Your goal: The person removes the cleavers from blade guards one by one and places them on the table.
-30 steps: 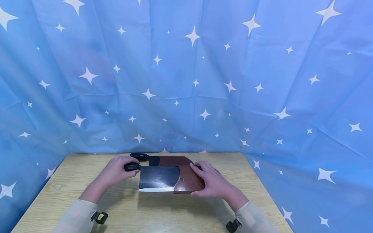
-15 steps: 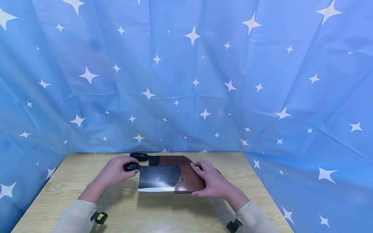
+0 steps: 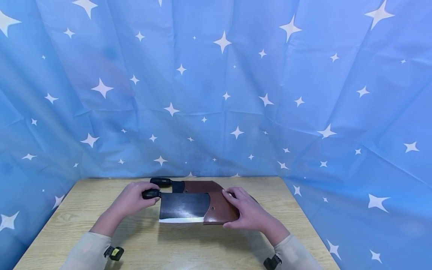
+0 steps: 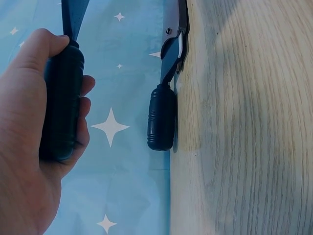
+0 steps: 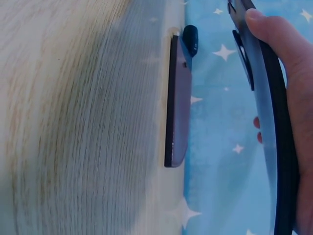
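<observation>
In the head view my left hand (image 3: 129, 202) grips the black handle of a cleaver (image 3: 182, 206), its dark blade level with a bright edge facing me. A brown leather sheath (image 3: 221, 210) with a rivet covers the blade's right part; my right hand (image 3: 248, 212) holds it at the right end, thumb low. The left wrist view shows fingers wrapped round the cleaver handle (image 4: 63, 103). In the right wrist view the sheath (image 5: 281, 147) appears edge-on against my palm. Cleaver and sheath are held above the table, casting a shadow.
Behind lies a second cleaver in a brown sheath (image 3: 199, 186), its black handle (image 3: 160, 182) pointing left near the far edge of the wooden table (image 3: 84, 210). A blue curtain with white stars (image 3: 202, 93) hangs behind the table.
My left hand with the cleaver has shifted slightly left and my right hand with the sheath slightly right. A little more of the blade shows. The second cleaver stays put.
</observation>
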Tool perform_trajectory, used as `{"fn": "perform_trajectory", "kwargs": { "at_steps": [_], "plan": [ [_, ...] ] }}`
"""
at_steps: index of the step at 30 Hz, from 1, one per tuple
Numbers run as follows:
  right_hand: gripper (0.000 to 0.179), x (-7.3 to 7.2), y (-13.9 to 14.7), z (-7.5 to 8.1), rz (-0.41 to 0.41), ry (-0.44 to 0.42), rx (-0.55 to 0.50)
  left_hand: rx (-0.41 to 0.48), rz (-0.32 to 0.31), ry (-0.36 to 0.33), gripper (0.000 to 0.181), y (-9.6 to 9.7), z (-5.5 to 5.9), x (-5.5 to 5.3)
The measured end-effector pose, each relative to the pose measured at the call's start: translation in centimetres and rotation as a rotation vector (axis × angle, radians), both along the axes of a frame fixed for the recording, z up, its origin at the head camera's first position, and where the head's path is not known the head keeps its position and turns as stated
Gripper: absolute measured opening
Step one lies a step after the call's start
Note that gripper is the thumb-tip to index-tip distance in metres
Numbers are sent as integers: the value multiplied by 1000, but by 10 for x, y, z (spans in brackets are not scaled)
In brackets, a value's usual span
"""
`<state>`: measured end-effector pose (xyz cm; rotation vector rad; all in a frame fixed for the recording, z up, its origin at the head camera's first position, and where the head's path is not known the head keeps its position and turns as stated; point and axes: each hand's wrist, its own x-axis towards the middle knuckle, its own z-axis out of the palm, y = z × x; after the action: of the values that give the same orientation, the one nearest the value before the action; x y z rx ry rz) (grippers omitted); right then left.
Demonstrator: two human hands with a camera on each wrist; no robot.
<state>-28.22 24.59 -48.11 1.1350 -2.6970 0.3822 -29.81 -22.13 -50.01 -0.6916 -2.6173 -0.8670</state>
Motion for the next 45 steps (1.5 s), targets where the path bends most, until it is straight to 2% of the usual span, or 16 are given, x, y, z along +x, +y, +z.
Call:
{"fn": "perform_trajectory", "kwargs": {
  "at_steps": [8, 32, 45],
  "plan": [
    [116, 1, 3, 0, -31, -38, 10, -6, 4, 2, 31, 0, -1, 0],
    [114, -2, 8, -4, -48, -50, -19, -10, 21, -7, 28, -2, -2, 0],
    [116, 1, 11, -3, -62, -44, 7, -16, 20, -24, 28, -2, -2, -2]
  ]
}}
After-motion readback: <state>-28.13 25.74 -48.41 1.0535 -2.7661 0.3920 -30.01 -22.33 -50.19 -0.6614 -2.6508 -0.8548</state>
